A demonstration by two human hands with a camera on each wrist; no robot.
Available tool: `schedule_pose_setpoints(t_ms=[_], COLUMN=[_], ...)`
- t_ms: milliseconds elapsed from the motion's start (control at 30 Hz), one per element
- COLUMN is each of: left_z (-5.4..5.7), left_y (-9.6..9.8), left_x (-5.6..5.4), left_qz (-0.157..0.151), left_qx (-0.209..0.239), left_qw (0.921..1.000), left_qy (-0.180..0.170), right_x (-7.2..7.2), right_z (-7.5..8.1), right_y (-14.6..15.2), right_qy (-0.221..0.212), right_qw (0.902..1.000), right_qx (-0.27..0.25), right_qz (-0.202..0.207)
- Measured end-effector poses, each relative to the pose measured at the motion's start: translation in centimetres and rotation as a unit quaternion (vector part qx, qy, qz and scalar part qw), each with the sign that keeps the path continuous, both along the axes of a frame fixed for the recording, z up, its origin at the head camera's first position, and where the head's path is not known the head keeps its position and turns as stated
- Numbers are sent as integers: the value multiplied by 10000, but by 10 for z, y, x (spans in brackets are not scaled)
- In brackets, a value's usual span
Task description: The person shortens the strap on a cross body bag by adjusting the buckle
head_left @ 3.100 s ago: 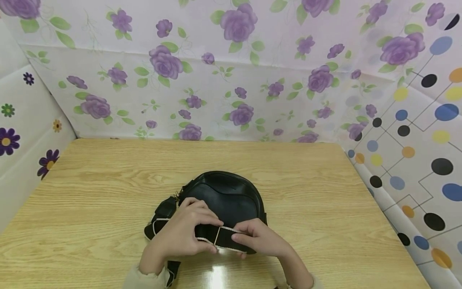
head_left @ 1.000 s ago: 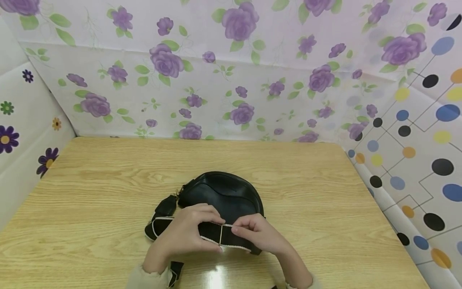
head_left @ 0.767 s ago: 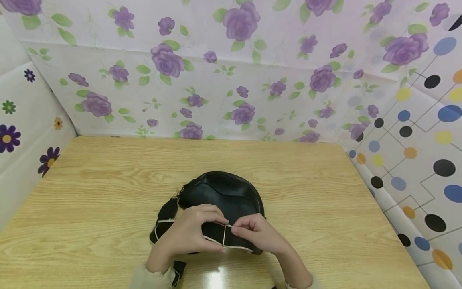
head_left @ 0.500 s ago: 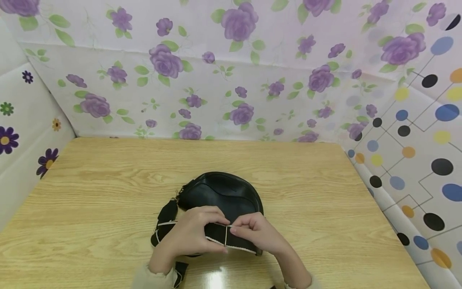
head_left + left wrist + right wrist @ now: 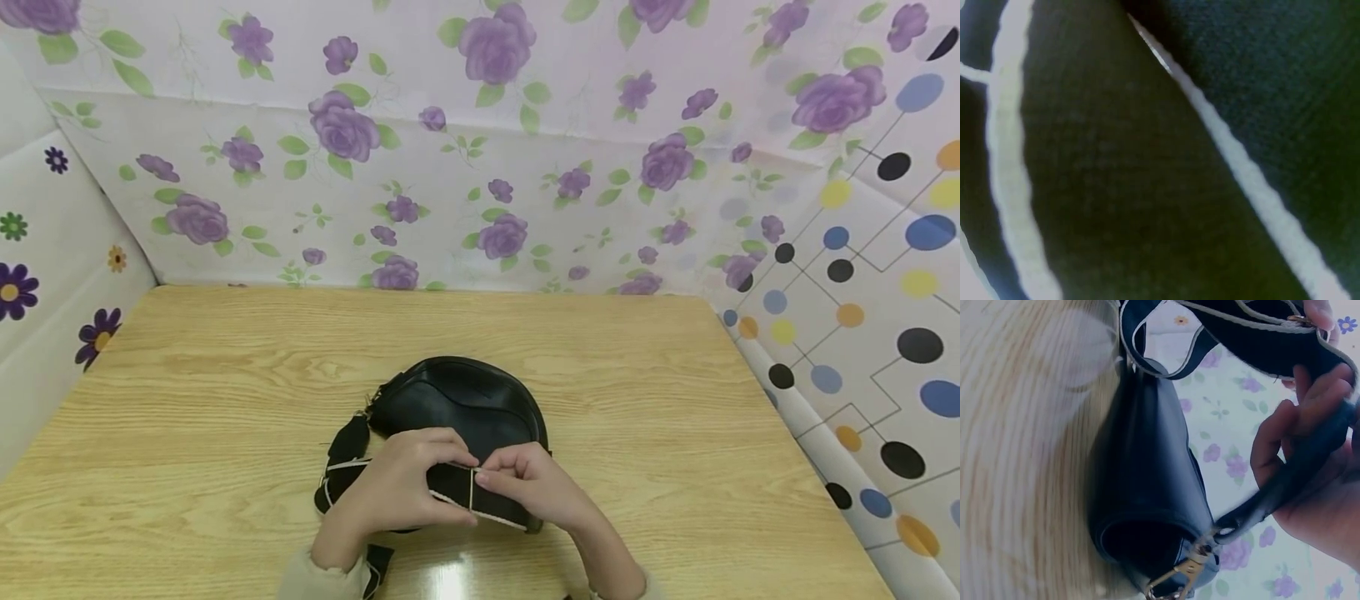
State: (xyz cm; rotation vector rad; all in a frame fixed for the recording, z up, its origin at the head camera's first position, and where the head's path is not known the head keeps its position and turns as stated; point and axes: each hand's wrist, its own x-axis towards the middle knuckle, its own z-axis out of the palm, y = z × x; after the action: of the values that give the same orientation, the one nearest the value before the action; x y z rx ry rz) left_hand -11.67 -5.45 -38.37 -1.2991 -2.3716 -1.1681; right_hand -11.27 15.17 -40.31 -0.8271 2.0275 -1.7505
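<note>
A black rounded handbag (image 5: 465, 408) rests on the table, with its black, white-edged strap (image 5: 501, 503) raised in front of it. My left hand (image 5: 401, 483) grips the strap, fingertips on the upper edge and thumb at the lower edge, just left of a thin gold slider buckle (image 5: 472, 490). Right beside the buckle, my right hand (image 5: 534, 485) pinches the strap between thumb and index finger. The right wrist view shows the strap running past my right palm (image 5: 1329, 515) to a gold clasp (image 5: 1188, 565) on the bag. Strap webbing (image 5: 1129, 156) fills the left wrist view.
A wood-grain table (image 5: 225, 375) lies under everything. More strap (image 5: 350, 437) loops at the bag's left, and a loose strap end (image 5: 378, 562) hangs by my left sleeve. Floral sheeting (image 5: 420, 183) covers the back, and dotted sheeting (image 5: 840, 350) the right side.
The gold buckle and my left hand have shifted right, closer to my right fingertips. The strap loop at the left has drawn slightly inward. The bag has barely moved.
</note>
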Motion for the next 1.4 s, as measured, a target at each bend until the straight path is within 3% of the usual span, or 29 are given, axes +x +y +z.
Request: schedule_pose_setpoints(t_ms=[200,433,1000,1200,1400], left_z=[1,1,7,6,5], left_y=[-1,1,6,4,1], left_x=[0,0,2,3,1], left_qz=[-51,-43,282,174,131], left_qx=[103,-247,-482,-272,-32], left_qw=[9999,9997,9981,9994,9992], left_qy=[-16,-83,274,105,366], right_x=[0,1,2,1,-1], right_z=[-2,3,6,4,-1], right_y=[6,6,-1,1,9], right_qy=[-6,129,184,40,-125], right_qw=[9999,9999,9998,10000,9995], right_qx=[117,0,-10,-84,-67], right_qz=[65,26,-80,9,279])
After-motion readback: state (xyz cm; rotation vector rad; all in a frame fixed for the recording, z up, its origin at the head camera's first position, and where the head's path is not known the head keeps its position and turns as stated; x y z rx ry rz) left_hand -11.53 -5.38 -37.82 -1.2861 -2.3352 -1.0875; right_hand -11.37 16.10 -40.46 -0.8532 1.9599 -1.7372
